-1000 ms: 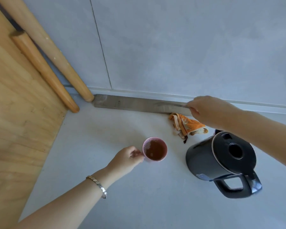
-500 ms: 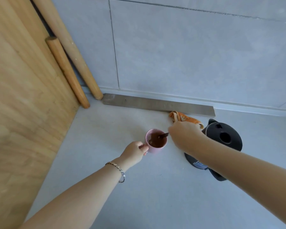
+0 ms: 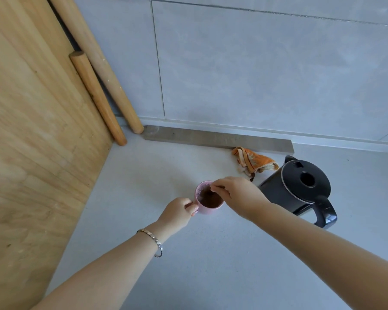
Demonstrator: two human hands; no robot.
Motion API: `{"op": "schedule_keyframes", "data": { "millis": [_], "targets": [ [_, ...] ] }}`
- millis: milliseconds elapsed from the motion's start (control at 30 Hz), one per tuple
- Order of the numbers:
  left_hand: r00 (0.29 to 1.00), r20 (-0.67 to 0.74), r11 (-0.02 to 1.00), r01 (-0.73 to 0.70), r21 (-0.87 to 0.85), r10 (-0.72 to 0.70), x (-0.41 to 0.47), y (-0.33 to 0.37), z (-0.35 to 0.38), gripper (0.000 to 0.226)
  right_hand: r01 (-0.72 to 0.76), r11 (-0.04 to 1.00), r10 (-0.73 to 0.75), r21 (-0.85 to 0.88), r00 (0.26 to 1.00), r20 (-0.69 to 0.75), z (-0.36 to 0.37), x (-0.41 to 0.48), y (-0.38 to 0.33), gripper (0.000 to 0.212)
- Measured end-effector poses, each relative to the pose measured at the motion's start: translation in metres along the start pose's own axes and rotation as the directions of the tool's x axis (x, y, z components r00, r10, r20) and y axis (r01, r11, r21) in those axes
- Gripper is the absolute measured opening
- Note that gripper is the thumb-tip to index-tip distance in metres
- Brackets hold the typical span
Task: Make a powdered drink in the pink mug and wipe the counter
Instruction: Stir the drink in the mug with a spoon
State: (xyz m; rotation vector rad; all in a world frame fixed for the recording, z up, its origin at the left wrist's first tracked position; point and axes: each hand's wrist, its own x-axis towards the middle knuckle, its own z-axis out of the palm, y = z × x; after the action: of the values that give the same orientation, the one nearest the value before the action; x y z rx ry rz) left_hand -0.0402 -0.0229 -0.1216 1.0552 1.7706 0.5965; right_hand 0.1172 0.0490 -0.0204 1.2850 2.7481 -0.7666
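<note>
- A tall wooden board (image 3: 31,142) stands at the far left of the pink mug, with two wooden poles (image 3: 99,70) leaning into the wall corner behind it.
- The left hand (image 3: 177,212), a bracelet (image 3: 154,239) at its wrist, grips the pink mug's handle, fingers closed around it.
- The pink mug (image 3: 208,198) stands upright on the grey counter (image 3: 211,265), filled with dark brown liquid.
- The right hand (image 3: 235,193) hovers over the mug's right rim, fingers pinched on a thin utensil (image 3: 207,192) that dips into the drink; what kind of utensil it is cannot be told.
- An orange cloth (image 3: 253,162) lies crumpled behind and to the right of the mug, against a grey strip (image 3: 211,138) along the wall.
- A black kettle (image 3: 300,189) sits on the counter just right of the mug, lid closed, handle toward the camera.
</note>
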Motion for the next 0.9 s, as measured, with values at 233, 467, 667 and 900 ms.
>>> {"op": "schedule_keyframes", "data": {
  "millis": [233, 467, 667, 900],
  "targets": [
    [0.999, -0.029, 0.999, -0.015, -0.045, 0.014, 0.001, -0.007, 0.003, 0.028, -0.041, 0.989, 0.049, -0.14, 0.997, 0.056, 0.0, -0.003, -0.006, 0.033],
    [0.999, -0.025, 0.999, -0.026, -0.033, 0.025, 0.002, -0.007, 0.002, 0.029, -0.068, 0.998, 0.068, 0.018, 0.998, 0.006, -0.002, 0.002, -0.01, 0.03],
    [0.999, -0.026, 0.998, -0.033, -0.05, 0.031, 0.004, -0.01, 0.004, 0.03, -0.082, 0.976, 0.088, -0.202, 0.996, 0.021, -0.003, -0.002, -0.012, 0.034],
    [0.999, -0.024, 0.998, -0.043, -0.041, 0.042, 0.003, -0.009, 0.004, 0.029, -0.021, 1.0, 0.021, -0.001, 1.0, -0.019, -0.006, 0.002, -0.014, 0.03]
  ]
}}
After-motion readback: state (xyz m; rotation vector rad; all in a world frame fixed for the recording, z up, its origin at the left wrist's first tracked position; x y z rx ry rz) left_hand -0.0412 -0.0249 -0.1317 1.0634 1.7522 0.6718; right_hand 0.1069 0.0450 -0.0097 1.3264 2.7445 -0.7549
